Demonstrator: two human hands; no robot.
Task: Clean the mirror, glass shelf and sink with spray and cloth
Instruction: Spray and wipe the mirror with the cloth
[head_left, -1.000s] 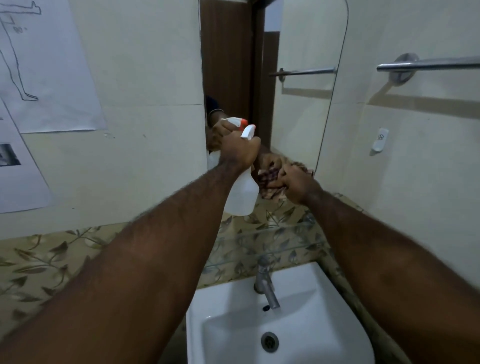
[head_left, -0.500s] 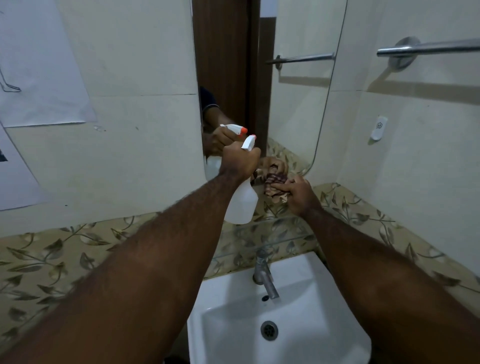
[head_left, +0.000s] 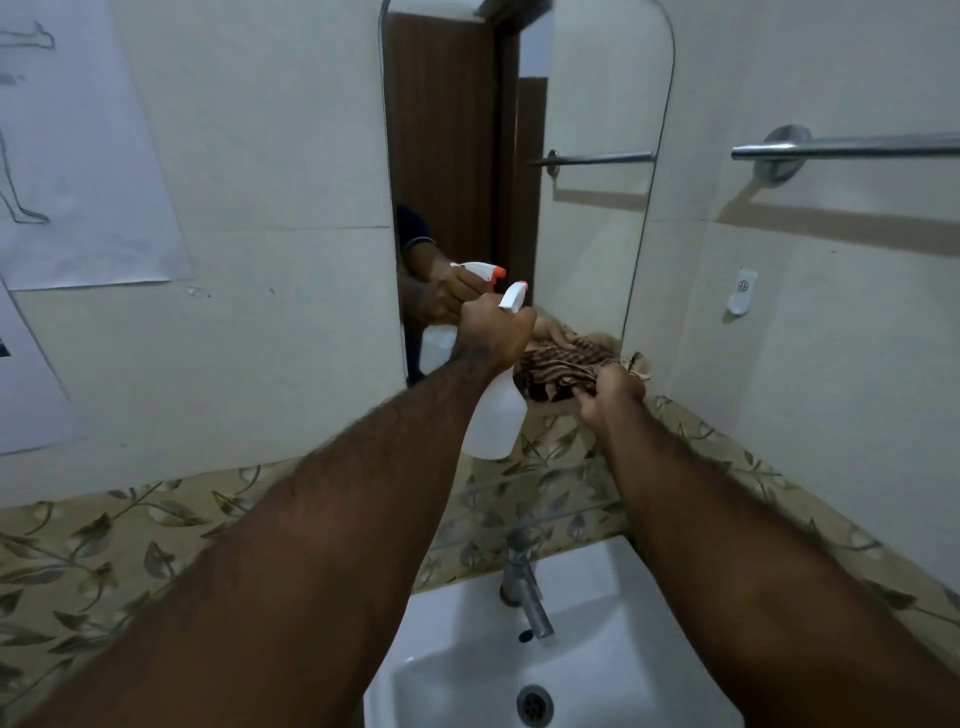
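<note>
Brown striped cloth (head_left: 563, 371) sits bunched in my right hand (head_left: 613, 395), fingers curled round it, against the lower edge of the arched wall mirror (head_left: 587, 104). My left hand (head_left: 496, 335) grips the white plastic spray bottle (head_left: 496, 421) just beside it. I'd say the mirror is mid-wipe, while the glass shelf (head_left: 545, 493) and white ceramic sink (head_left: 597, 649) below are yet to do.

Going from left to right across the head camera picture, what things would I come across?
Paper poster on the wall → spray bottle → striped cloth → towel rail.
</note>
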